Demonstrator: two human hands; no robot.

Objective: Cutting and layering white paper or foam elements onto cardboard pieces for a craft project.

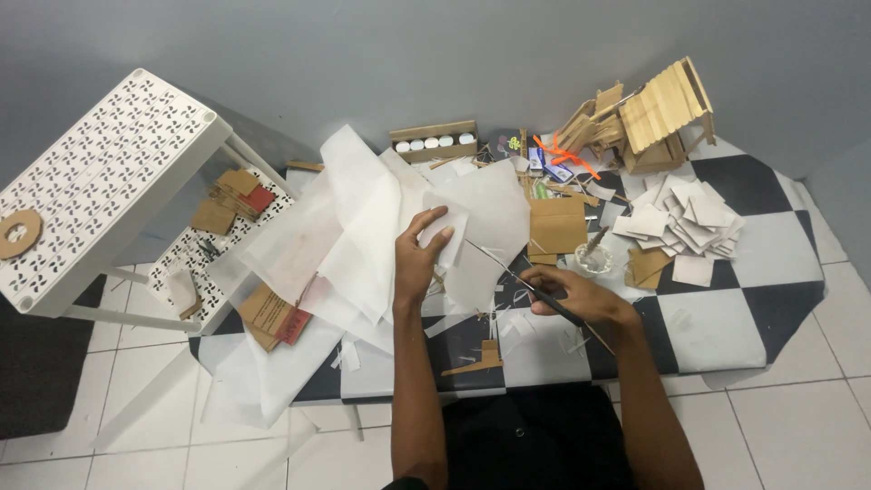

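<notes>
My left hand (419, 256) grips a small white piece of paper (447, 227) above a heap of large white translucent sheets (363, 227). My right hand (567, 292) is closed on a thin dark brush or stick (522, 279) whose tip points up and left toward the paper piece. Both hands hover over a black-and-white checkered mat (726, 327) on the floor. A small glass dish (594, 260) with a stick in it sits just beyond my right hand.
A pile of white paper squares (680, 222) lies at the right, a small model house of wooden sticks (649, 113) behind it. Brown cardboard pieces (555, 227), a box of white pots (434, 142) and a white perforated rack (100, 181) at the left surround the mat.
</notes>
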